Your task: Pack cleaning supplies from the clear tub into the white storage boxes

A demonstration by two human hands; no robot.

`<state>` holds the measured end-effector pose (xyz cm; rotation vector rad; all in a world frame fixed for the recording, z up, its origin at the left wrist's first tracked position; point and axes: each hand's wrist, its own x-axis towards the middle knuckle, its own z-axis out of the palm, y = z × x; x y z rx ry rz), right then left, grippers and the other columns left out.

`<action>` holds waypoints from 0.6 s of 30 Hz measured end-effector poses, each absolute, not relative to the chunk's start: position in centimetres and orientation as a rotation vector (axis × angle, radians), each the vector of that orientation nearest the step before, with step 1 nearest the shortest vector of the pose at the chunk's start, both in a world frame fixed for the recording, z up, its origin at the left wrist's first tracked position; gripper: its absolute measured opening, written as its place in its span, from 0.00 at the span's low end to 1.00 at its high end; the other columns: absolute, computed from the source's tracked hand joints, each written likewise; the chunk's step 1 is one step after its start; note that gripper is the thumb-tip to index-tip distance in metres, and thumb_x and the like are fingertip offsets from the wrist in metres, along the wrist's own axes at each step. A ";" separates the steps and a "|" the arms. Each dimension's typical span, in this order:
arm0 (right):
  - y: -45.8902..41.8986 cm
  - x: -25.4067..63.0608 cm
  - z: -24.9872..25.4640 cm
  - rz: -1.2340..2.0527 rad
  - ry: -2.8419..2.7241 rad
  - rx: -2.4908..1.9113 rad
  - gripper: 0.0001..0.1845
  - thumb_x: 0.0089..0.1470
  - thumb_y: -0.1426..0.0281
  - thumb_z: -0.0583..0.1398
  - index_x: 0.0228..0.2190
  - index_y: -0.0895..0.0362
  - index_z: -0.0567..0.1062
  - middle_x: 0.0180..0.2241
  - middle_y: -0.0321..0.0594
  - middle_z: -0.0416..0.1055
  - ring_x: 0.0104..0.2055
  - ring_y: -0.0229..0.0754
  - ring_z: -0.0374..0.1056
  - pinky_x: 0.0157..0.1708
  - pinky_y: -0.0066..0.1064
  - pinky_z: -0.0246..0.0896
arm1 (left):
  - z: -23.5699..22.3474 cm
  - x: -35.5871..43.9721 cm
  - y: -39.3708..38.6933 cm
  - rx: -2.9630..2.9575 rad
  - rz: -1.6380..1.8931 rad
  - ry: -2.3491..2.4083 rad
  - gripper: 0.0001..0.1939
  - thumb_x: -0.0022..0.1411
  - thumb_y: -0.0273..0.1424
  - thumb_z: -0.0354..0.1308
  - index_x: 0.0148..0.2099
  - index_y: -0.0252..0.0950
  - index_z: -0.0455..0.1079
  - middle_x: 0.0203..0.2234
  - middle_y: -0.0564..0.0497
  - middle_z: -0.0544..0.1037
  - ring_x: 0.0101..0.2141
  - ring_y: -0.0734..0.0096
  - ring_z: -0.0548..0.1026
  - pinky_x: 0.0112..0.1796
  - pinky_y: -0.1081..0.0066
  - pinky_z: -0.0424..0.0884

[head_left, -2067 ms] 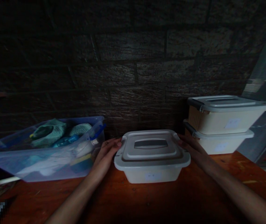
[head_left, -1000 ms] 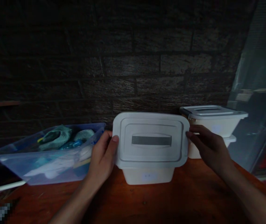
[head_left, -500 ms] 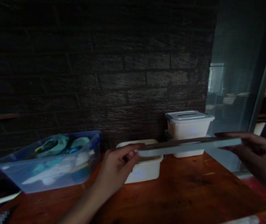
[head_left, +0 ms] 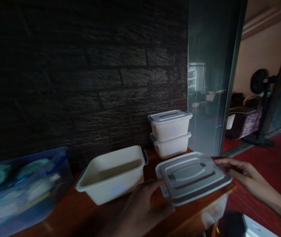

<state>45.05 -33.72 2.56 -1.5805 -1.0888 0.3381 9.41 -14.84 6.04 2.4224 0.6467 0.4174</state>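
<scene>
A grey plastic lid point(head_left: 191, 176) with a raised handle panel is face up at the right of the wooden table. Whether it rests fully on the tabletop I cannot tell. My right hand point(head_left: 239, 172) grips its right edge, fingers partly hidden behind it. My left hand point(head_left: 142, 209), somewhat blurred, is at the lid's left edge with thumb and forefinger apart; the forefinger tip seems to touch the rim. Left of the lid stands an uncovered cream storage box point(head_left: 117, 184) with a grey side latch and a pale label.
Two lidded cream boxes point(head_left: 171, 130) are stacked at the back by the dark brick wall point(head_left: 81, 82). A translucent blue tub point(head_left: 32, 204) of bags and cloths stands at left. Right of the wooden table point(head_left: 59, 210) are a glass panel point(head_left: 204, 125), red floor and a black fan point(head_left: 261, 82).
The lid has gone from edge-on in the air between both hands to lower, face up, right of the uncovered box. My left hand's grip has loosened. The view has turned right.
</scene>
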 end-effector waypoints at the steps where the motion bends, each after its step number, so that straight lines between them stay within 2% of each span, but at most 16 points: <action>1: -33.5 45.2 2.1 0.338 -1.092 -1.578 0.21 0.55 0.54 0.66 0.47 0.51 0.84 0.47 0.48 0.82 0.47 0.59 0.78 0.49 0.47 0.72 | 5.6 9.9 -14.7 2.438 0.415 0.642 0.36 0.55 0.52 0.69 0.64 0.54 0.71 0.56 0.50 0.78 0.53 0.50 0.75 0.55 0.57 0.70; 4: -32.5 45.8 0.8 0.343 -1.109 -1.598 0.23 0.52 0.56 0.68 0.47 0.53 0.84 0.48 0.47 0.82 0.48 0.60 0.78 0.50 0.50 0.72 | 4.6 11.1 -14.3 2.492 0.395 0.628 0.31 0.58 0.50 0.68 0.62 0.54 0.73 0.54 0.51 0.80 0.51 0.53 0.77 0.53 0.59 0.70; 7: -31.6 46.5 -0.5 0.370 -1.140 -1.658 0.21 0.54 0.58 0.67 0.47 0.53 0.84 0.47 0.46 0.83 0.48 0.60 0.78 0.51 0.50 0.72 | 4.0 12.1 -14.2 2.569 0.360 0.603 0.26 0.60 0.48 0.67 0.59 0.52 0.75 0.50 0.51 0.81 0.48 0.55 0.79 0.49 0.62 0.71; 10: -30.8 47.0 -1.3 0.376 -1.171 -1.673 0.18 0.56 0.60 0.65 0.47 0.53 0.83 0.47 0.45 0.83 0.50 0.60 0.78 0.53 0.50 0.71 | 3.7 12.7 -14.2 2.636 0.329 0.589 0.25 0.60 0.49 0.67 0.57 0.51 0.77 0.47 0.50 0.82 0.47 0.54 0.80 0.46 0.62 0.71; 13: -30.1 47.6 -1.6 0.342 -1.155 -1.671 0.17 0.56 0.60 0.66 0.46 0.53 0.82 0.47 0.46 0.83 0.48 0.58 0.79 0.51 0.49 0.72 | 3.4 13.0 -14.1 2.669 0.332 0.573 0.22 0.61 0.48 0.66 0.55 0.49 0.77 0.45 0.50 0.82 0.45 0.55 0.80 0.43 0.63 0.71; 18: -29.0 48.4 -2.0 0.344 -1.161 -1.660 0.15 0.55 0.61 0.66 0.44 0.53 0.82 0.45 0.46 0.83 0.46 0.56 0.79 0.49 0.48 0.73 | 2.9 13.5 -13.5 2.720 0.351 0.556 0.25 0.61 0.51 0.66 0.56 0.46 0.76 0.47 0.48 0.82 0.46 0.51 0.79 0.45 0.59 0.71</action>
